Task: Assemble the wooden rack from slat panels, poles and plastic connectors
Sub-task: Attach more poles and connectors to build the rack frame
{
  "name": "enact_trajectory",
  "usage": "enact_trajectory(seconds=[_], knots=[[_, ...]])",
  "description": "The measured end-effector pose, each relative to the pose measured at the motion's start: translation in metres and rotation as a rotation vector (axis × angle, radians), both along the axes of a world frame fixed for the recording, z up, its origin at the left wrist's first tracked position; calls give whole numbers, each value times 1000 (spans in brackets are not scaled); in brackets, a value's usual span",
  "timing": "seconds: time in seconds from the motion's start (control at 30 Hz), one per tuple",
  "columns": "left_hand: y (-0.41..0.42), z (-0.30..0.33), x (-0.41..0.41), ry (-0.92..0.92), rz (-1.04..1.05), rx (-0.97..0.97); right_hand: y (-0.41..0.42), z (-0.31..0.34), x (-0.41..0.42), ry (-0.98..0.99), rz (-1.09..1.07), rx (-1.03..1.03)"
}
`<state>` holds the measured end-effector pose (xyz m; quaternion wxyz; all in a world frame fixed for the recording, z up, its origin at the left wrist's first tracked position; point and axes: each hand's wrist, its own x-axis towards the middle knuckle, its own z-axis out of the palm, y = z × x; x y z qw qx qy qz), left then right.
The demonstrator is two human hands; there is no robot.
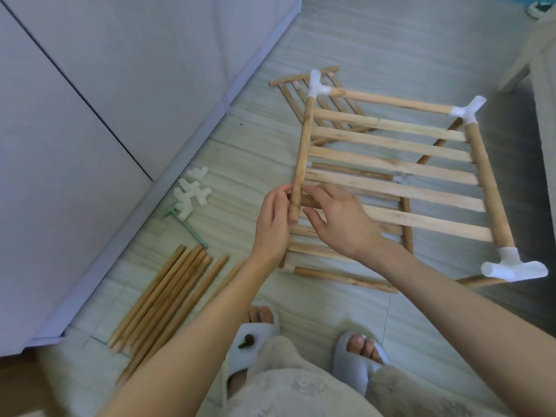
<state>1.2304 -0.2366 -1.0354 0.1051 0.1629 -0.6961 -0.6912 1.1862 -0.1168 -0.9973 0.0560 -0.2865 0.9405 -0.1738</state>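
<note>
Tilted slat panel (391,170), three white connectors (319,85)

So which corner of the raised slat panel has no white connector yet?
The near-left corner, at the bare pole end between the left hand and right hand. The other three corners carry connectors.

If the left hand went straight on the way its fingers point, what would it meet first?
Probably the bare pole end of the raised panel; the left hand has its fingertips beside or touching it, though depth is unclear.

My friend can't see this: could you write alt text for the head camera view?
Both hands hold the bare end of a slat panel's side pole; three corners carry white connectors. Spare poles and connectors lie on the floor.
</note>
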Motion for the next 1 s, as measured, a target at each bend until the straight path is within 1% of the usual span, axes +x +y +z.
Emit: enact_trajectory(seconds=[0.07,0.13,0.17,0.23,0.3,0.37,0.43,0.5,0.57,0.67,0.73,0.77,0.87,1.0], knots=[[-13,-5,9,-36,-40,10,-2,-5,3,54,12,28],[-33,-25,21,-133,-7,-59,-2,-12,10,95,7,84],[-45,-41,29,-214,2,-142,-1,-15,13,117,10,109],[-72,-75,49,-427,-54,-425,4,-25,19,176,32,142],[-93,-103,72,-614,-201,-684,7,-33,21,209,54,167],[-102,-121,90,-713,-377,-828,8,-37,21,224,57,178],[-103,-137,99,-804,-440,-901,7,-39,20,230,47,180],[-101,-150,103,-902,-422,-946,7,-40,20,242,45,177],[-101,-162,102,-950,-400,-984,8,-42,20,251,48,174],[-104,-169,95,-898,-483,-1054,10,-41,19,253,57,167],[-105,-165,89,-812,-536,-1038,11,-39,17,249,81,168],[-105,-158,85,-766,-527,-1015,13,-38,16,243,94,167],[-105,-117,75,-583,-365,-944,19,-31,15,200,113,135],[-95,-40,64,-297,-115,-735,42,-12,18,213,44,94]])
